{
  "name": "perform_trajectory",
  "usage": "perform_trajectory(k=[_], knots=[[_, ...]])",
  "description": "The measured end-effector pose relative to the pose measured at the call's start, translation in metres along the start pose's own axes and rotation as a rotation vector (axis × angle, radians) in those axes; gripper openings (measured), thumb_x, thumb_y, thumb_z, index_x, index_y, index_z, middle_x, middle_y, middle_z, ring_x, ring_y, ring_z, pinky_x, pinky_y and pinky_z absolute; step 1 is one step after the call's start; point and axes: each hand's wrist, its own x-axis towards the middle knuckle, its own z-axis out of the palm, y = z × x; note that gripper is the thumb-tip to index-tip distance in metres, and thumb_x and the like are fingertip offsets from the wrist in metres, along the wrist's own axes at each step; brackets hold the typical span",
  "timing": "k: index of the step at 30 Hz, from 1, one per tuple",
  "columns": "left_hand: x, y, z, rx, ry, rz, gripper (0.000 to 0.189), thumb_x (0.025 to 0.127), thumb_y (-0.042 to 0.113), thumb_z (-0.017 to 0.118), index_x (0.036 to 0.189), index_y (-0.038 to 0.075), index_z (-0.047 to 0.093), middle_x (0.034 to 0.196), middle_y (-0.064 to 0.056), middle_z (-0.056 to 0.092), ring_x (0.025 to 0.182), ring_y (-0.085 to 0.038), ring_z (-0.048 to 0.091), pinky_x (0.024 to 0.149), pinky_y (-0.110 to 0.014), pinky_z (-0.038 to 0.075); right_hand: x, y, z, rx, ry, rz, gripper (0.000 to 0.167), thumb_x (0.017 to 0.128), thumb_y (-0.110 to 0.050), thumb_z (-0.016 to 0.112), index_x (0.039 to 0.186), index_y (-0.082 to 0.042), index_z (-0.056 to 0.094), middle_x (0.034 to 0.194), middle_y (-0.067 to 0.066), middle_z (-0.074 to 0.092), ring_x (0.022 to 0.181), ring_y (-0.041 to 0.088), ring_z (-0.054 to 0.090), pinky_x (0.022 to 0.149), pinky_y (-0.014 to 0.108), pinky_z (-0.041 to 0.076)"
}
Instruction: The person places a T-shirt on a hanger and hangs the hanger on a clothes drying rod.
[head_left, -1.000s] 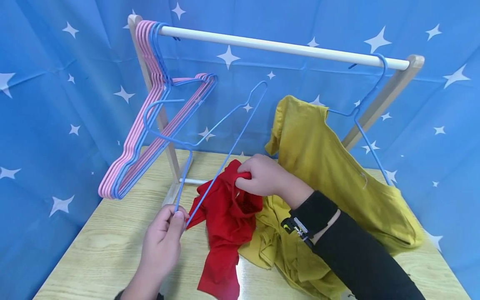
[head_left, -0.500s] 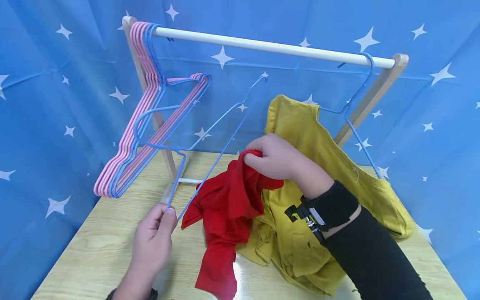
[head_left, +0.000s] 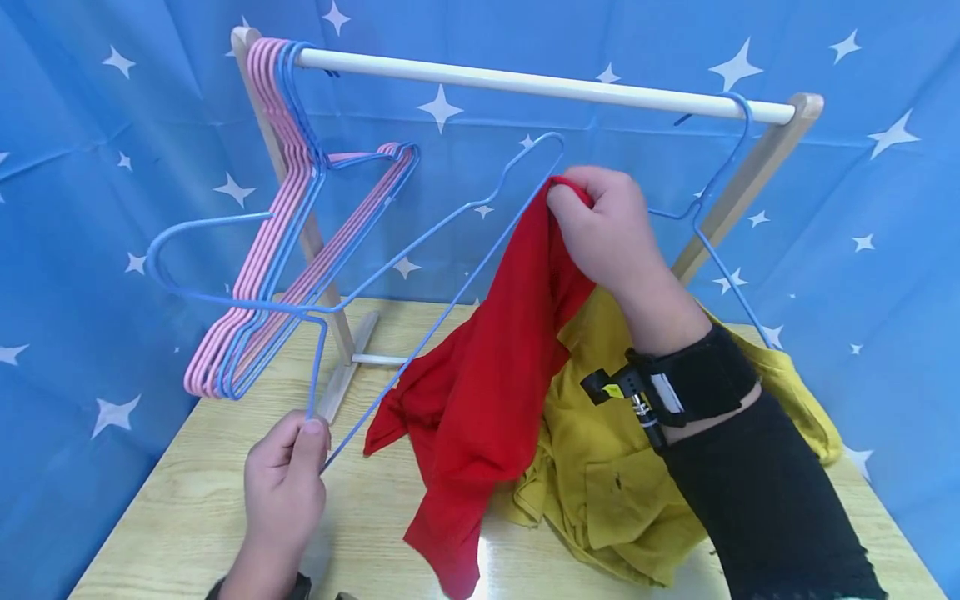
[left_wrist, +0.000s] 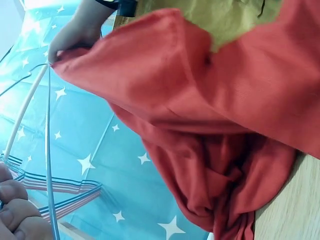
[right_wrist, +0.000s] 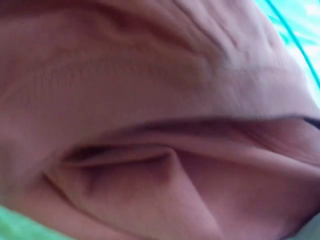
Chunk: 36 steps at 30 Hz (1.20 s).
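In the head view my left hand [head_left: 288, 483] pinches a blue wire hanger [head_left: 288, 308] near one lower corner. The hanger's hook points left and its far end rises up to the right. My right hand [head_left: 607, 229] grips the upper edge of a red shirt [head_left: 487, 392] right beside that far end. Most of the shirt hangs down in folds, its lower part near the table. In the left wrist view the red shirt [left_wrist: 165, 85] stretches from my right hand [left_wrist: 75, 37] across the frame. Red cloth [right_wrist: 125, 95] fills the right wrist view.
A rack with a white rail [head_left: 525, 81] stands behind. Several pink and blue hangers [head_left: 258, 250] hang bunched at its left end. At the right, a yellow shirt [head_left: 630, 500] hangs from another blue hanger [head_left: 726, 268], its cloth reaching the wooden table [head_left: 172, 500].
My right hand has lifted the red shirt up and to the right, to the hanger's far end. My left hand has shifted left and down, with the hanger spread wider across the view.
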Motion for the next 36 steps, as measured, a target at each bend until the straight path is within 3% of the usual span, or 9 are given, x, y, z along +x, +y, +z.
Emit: perform_trajectory(k=[4,8,13,15,20,29,36], knots=[[0.001,-0.002,0.0,-0.073,-0.003,0.011,0.035,0.099,-0.017,0.038,0.067,-0.003,0.045,0.06,-0.002,0.038,0.056,-0.01,0.034,0.047,-0.027,0.021,0.009,-0.011,-0.007,0.038,0.079,-0.014,0.031,0.101,-0.022,0.057,0.077,-0.003,0.053,0.072,0.013,0.056,0.064,0.024,0.056,0.068,0.032,0.051],[0.003,-0.003,-0.001,-0.097,-0.012,0.006,0.039,0.099,-0.017,0.037,0.065,-0.001,0.044,0.058,-0.002,0.036,0.055,-0.01,0.033,0.046,-0.026,0.02,0.011,-0.007,-0.009,0.007,0.023,0.07,0.031,0.1,-0.023,0.06,0.078,-0.003,0.052,0.07,0.012,0.054,0.06,0.023,0.052,0.067,0.031,0.049],[0.001,-0.003,0.0,0.118,-0.003,-0.066,0.036,0.099,-0.012,0.047,0.067,0.002,0.053,0.056,0.0,0.034,0.052,-0.01,0.031,0.044,-0.026,0.02,0.011,0.014,-0.009,0.068,-0.01,0.122,0.028,0.098,-0.019,0.061,0.078,-0.005,0.047,0.069,0.01,0.05,0.061,0.021,0.049,0.066,0.03,0.046],[0.001,-0.004,0.001,0.223,0.009,-0.093,0.035,0.1,-0.009,0.05,0.068,0.004,0.053,0.056,0.001,0.033,0.051,-0.01,0.029,0.043,-0.026,0.02,0.011,0.018,-0.01,0.109,-0.002,0.145,0.024,0.1,-0.02,0.059,0.082,-0.006,0.051,0.077,0.009,0.056,0.072,0.02,0.056,0.072,0.03,0.049],[0.002,-0.005,-0.001,0.333,0.04,-0.102,0.037,0.1,-0.004,0.053,0.065,0.006,0.05,0.055,0.002,0.032,0.049,-0.009,0.027,0.043,-0.023,0.02,0.011,0.021,-0.01,0.168,0.011,0.183,0.022,0.104,-0.026,0.054,0.093,-0.008,0.062,0.098,0.007,0.066,0.097,0.02,0.063,0.085,0.033,0.052],[0.002,0.001,-0.006,0.46,0.048,-0.039,0.045,0.097,-0.006,0.057,0.06,0.011,0.039,0.054,0.003,0.027,0.048,-0.005,0.023,0.042,-0.02,0.016,0.012,0.019,-0.009,0.025,0.053,0.227,0.029,0.104,-0.03,0.054,0.09,-0.006,0.06,0.092,0.008,0.065,0.09,0.019,0.063,0.08,0.03,0.053],[0.005,0.002,-0.007,0.518,0.072,0.068,0.046,0.093,-0.006,0.061,0.059,0.012,0.035,0.053,0.002,0.024,0.051,-0.001,0.02,0.046,-0.017,0.014,0.013,0.019,-0.008,-0.054,0.09,0.261,0.027,0.104,-0.033,0.055,0.095,-0.008,0.062,0.098,0.008,0.066,0.096,0.016,0.062,0.082,0.029,0.054]])
